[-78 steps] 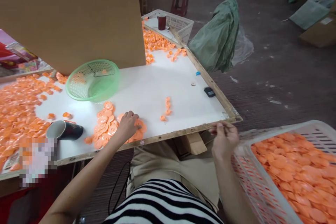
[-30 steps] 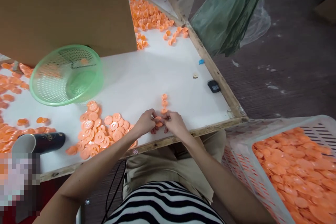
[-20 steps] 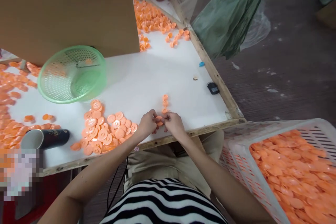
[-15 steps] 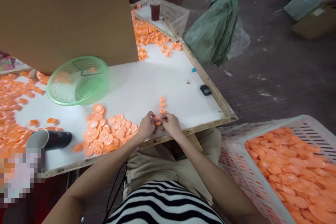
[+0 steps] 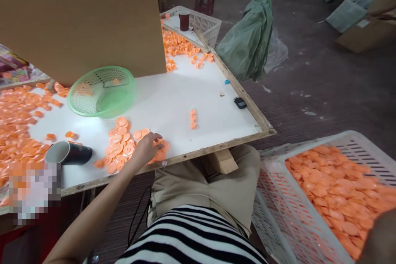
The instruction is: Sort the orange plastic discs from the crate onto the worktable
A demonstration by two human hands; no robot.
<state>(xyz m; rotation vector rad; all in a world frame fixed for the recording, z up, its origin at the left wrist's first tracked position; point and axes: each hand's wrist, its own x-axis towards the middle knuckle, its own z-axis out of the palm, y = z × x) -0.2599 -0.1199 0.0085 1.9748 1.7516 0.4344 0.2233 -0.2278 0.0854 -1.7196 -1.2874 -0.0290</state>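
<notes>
My left hand (image 5: 147,148) is over the right end of a pile of flat round orange plastic discs (image 5: 119,146) near the table's front edge. Its thumb and fingers are apart and curved down toward the discs, with nothing seen held between them. Of my right arm, only a dark blurred part (image 5: 380,237) shows at the lower right edge, over the white plastic basket (image 5: 280,185) full of orange discs; its fingers cannot be made out. A short row of small orange cup-shaped pieces (image 5: 193,119) sits on the white tabletop (image 5: 173,95).
A green mesh basket (image 5: 70,101) stands before a tall cardboard panel (image 5: 93,20). A dark mug (image 5: 77,154) lies on its side at left. Orange pieces (image 5: 18,115) spread over the left side. A black object (image 5: 240,103) lies by the wooden rim (image 5: 247,95).
Both hands were together at the row, holding an orange piece. My left hand has moved left to the disc pile, and my right arm has swung right to the white basket.
</notes>
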